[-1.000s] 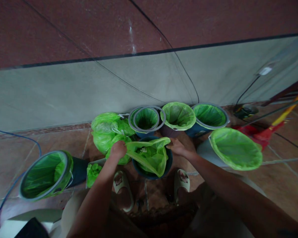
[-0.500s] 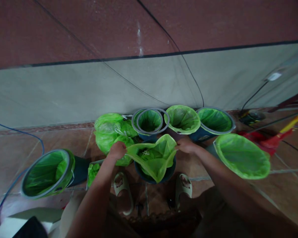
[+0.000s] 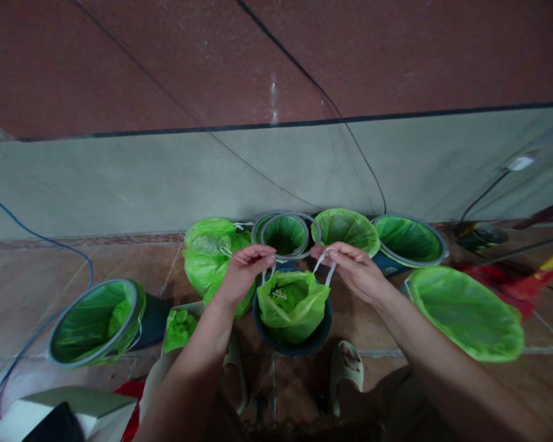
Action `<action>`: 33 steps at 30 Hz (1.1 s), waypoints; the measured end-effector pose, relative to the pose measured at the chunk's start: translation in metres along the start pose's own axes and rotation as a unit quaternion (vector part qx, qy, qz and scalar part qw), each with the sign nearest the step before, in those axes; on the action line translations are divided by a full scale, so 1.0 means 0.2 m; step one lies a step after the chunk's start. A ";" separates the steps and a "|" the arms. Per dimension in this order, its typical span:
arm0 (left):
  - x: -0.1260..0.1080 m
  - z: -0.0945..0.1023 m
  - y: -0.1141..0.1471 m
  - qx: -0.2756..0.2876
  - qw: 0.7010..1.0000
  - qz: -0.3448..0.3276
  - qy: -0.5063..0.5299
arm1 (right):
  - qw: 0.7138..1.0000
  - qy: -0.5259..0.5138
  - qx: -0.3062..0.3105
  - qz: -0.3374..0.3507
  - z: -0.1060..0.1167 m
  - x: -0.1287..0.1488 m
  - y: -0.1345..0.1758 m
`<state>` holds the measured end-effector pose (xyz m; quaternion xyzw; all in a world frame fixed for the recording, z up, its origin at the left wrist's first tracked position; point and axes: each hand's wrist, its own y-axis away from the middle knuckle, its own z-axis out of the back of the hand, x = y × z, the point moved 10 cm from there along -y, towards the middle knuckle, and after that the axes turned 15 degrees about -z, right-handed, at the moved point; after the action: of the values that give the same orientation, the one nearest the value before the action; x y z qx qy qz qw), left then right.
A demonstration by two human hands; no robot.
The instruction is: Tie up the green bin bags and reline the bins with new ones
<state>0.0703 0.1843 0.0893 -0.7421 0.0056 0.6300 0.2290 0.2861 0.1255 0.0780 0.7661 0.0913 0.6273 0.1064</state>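
Observation:
A green drawstring trash bag [image 3: 295,310] sits in a dark trash can [image 3: 325,328] between my feet. Crumpled green plastic and a few pale sticks or ties show inside its mouth. My left hand [image 3: 249,267] pinches the white drawstring loop on the bag's left side. On the other side, my right hand [image 3: 352,264] has its fingers closed on the right white drawstring [image 3: 330,273]. Both loops are pulled up above the bag, and its mouth is partly gathered.
Tied green bags [image 3: 209,252] rest by the wall. Nested grey-rimmed cans [image 3: 314,230] and more lined bins [image 3: 447,252] stand along it. A lined bin [image 3: 465,313] is at right, another [image 3: 136,307] tilts at left. A blue cable [image 3: 41,236] crosses the floor.
My hands have let go of the bag's spread rim and now hold its white drawstrings, closer together. The bag's mouth has narrowed, and the view has shifted slightly.

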 end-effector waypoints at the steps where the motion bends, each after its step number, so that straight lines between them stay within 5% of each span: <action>1: 0.01 -0.06 0.01 0.017 1.000 0.006 0.012 | 0.999 -0.036 0.012 -0.023 -0.04 -0.03 -0.01; 4: 0.02 -0.17 0.01 0.050 0.998 0.010 0.031 | 0.996 -0.061 0.022 -0.055 -0.14 -0.11 -0.04; 9: 0.02 -0.23 0.01 0.069 0.997 -0.003 0.027 | 0.998 0.062 0.006 -0.031 -0.29 -0.17 -0.09; 13: 0.06 -0.28 0.02 0.110 0.994 0.002 0.006 | 0.996 0.061 0.056 -0.043 -0.41 -0.23 -0.11; 18: 0.23 -0.14 0.05 -0.026 0.999 0.024 -0.018 | 0.995 -0.001 0.078 -0.057 -0.38 -0.18 -0.11; 24: 0.40 -0.35 0.19 0.171 0.982 0.081 -0.024 | 0.994 -0.094 0.041 -0.049 -0.17 -0.02 -0.12; 29: 0.41 -0.27 0.17 0.100 0.989 0.075 -0.075 | 0.991 -0.128 -0.023 -0.024 -0.01 0.03 -0.14; 33: 0.48 -0.14 0.17 -0.057 0.987 0.152 -0.013 | 0.992 -0.118 -0.041 -0.008 -0.03 0.03 -0.13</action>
<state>0.1067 0.1719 -0.0094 -0.7360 0.0801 0.6664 0.0881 0.2813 0.1526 0.0783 0.8289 0.0579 0.5350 0.1528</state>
